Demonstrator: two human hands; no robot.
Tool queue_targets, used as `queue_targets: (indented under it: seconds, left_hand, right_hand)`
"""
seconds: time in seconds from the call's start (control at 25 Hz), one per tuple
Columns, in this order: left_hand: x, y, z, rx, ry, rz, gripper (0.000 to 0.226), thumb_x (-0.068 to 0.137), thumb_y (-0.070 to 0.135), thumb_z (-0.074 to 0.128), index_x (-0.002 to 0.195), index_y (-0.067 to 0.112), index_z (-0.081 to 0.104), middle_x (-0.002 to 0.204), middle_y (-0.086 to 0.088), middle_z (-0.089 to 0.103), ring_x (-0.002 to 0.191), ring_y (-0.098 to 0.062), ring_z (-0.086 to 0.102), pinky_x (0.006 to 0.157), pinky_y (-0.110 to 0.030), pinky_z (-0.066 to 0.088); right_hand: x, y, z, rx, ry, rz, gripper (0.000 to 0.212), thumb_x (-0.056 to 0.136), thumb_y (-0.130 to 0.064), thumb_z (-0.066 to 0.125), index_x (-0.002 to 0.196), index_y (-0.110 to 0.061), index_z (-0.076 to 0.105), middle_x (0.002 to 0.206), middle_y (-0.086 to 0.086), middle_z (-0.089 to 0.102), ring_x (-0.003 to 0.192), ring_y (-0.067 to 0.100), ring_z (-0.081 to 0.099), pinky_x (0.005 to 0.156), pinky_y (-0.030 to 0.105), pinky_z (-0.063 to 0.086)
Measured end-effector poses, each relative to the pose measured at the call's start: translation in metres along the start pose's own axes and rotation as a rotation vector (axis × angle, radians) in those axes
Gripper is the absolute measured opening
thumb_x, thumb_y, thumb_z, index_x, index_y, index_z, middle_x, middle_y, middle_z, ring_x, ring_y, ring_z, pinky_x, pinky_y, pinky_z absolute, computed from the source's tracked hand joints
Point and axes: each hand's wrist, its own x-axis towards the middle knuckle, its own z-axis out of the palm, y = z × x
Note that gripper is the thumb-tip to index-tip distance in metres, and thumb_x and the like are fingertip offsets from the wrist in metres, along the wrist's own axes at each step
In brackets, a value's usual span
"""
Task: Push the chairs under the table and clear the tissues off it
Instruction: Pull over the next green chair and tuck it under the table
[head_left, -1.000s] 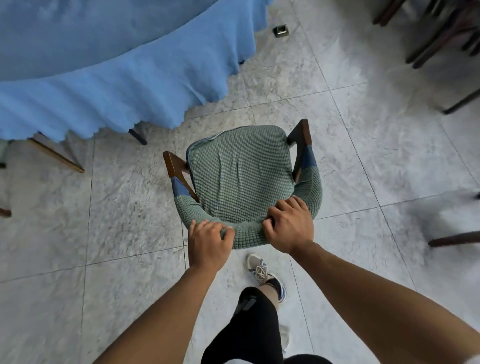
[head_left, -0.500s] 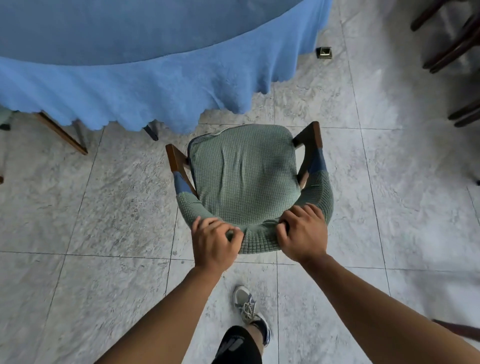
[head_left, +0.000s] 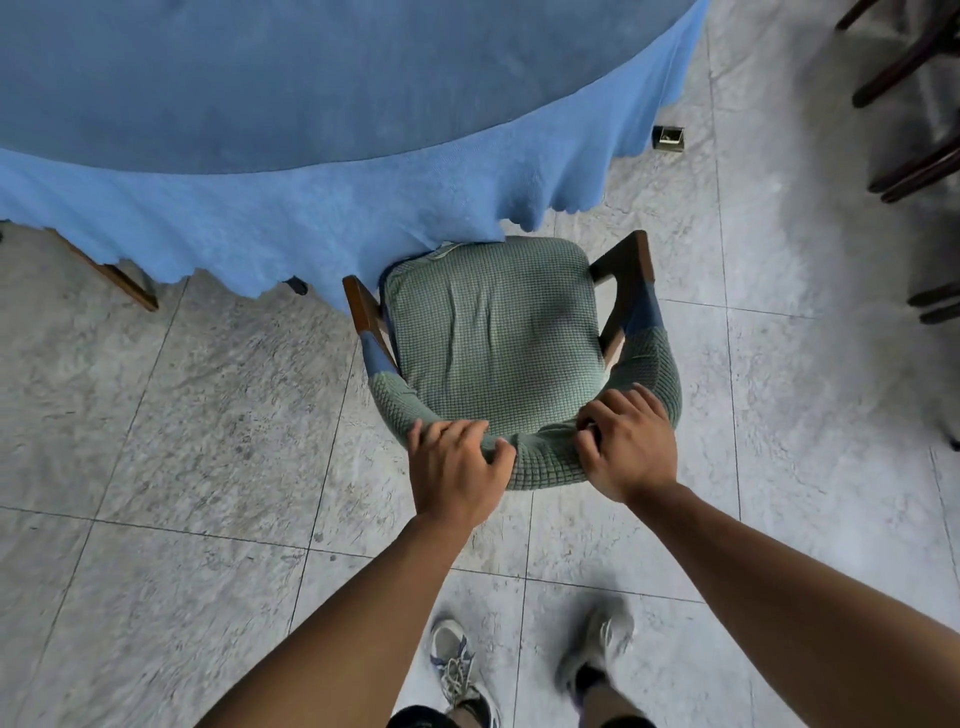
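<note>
Both my hands are clamped on the curved backrest of the wooden armchair with the green waffle-knit cover (head_left: 498, 343), which sits just right of the middle of the frame. My left hand (head_left: 457, 470) has its fingers curled over the top edge of the back, and my right hand (head_left: 626, 447) grips the same rail just beside it, a short stretch of green fabric between them.

As I judge it, this chair is only partly home: its front edge touches the scalloped hem of the blue cloth on the round table (head_left: 311, 104) filling the upper left, but most of the seat is out on the grey marbled floor tiles (head_left: 182, 441). No tissues show on the part of the table in view, so I cannot tell how that part stands.

The chair faces the table, front toward the top of the frame, backrest toward me; its front-to-back axis runs nearly vertically, leaning slightly left at the top.
</note>
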Motion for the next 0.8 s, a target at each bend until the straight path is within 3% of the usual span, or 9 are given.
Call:
queue_targets:
  seconds: [0.16, 0.44, 0.64, 0.72, 0.8]
  left_hand:
    - [0.040, 0.029, 0.001, -0.027, 0.037, -0.089, 0.073, 0.083, 0.060, 0.028, 0.128, 0.020, 0.071, 0.132, 0.001, 0.069, 0.129, -0.022, 0.054, 0.123, -0.050, 0.020]
    - [0.102, 0.072, 0.009, -0.028, 0.157, -0.244, 0.064, 0.083, 0.052, 0.035, 0.116, 0.017, 0.077, 0.123, -0.001, 0.074, 0.121, -0.023, 0.060, 0.119, -0.049, 0.029]
    - [0.125, 0.074, 0.013, 0.032, 0.241, -0.230, 0.061, 0.084, 0.046, 0.037, 0.112, 0.011, 0.078, 0.117, -0.007, 0.076, 0.113, -0.028, 0.066, 0.111, -0.045, 0.038]
    - [0.133, 0.076, 0.008, 0.052, 0.207, -0.232, 0.067, 0.084, 0.047, 0.033, 0.123, 0.010, 0.073, 0.127, -0.011, 0.071, 0.119, -0.031, 0.062, 0.112, -0.045, 0.037]
    - [0.143, 0.082, -0.001, 0.063, 0.123, -0.278, 0.076, 0.084, 0.053, 0.028, 0.143, 0.013, 0.057, 0.149, -0.012, 0.055, 0.136, -0.032, 0.048, 0.118, -0.049, 0.030]
  right_hand:
    - [0.054, 0.031, -0.005, 0.028, 0.007, -0.070, 0.031, 0.082, -0.039, 0.046, 0.076, -0.018, 0.068, 0.078, 0.000, 0.062, 0.078, 0.027, 0.057, 0.097, 0.043, 0.046]
    - [0.140, 0.078, -0.010, 0.050, -0.068, -0.186, 0.032, 0.082, -0.040, 0.048, 0.072, -0.016, 0.066, 0.075, 0.002, 0.061, 0.076, 0.027, 0.056, 0.097, 0.044, 0.045]
    - [0.167, 0.088, -0.007, 0.077, -0.105, -0.236, 0.028, 0.082, -0.036, 0.052, 0.074, -0.014, 0.066, 0.075, 0.003, 0.062, 0.075, 0.028, 0.056, 0.094, 0.044, 0.046]
    - [0.178, 0.089, -0.005, 0.069, -0.107, -0.247, 0.028, 0.083, -0.036, 0.052, 0.074, -0.014, 0.066, 0.075, 0.003, 0.062, 0.074, 0.028, 0.055, 0.091, 0.044, 0.047]
    - [0.193, 0.087, -0.008, 0.052, -0.144, -0.235, 0.029, 0.083, -0.037, 0.050, 0.077, -0.015, 0.067, 0.078, 0.003, 0.062, 0.077, 0.029, 0.057, 0.092, 0.043, 0.046]
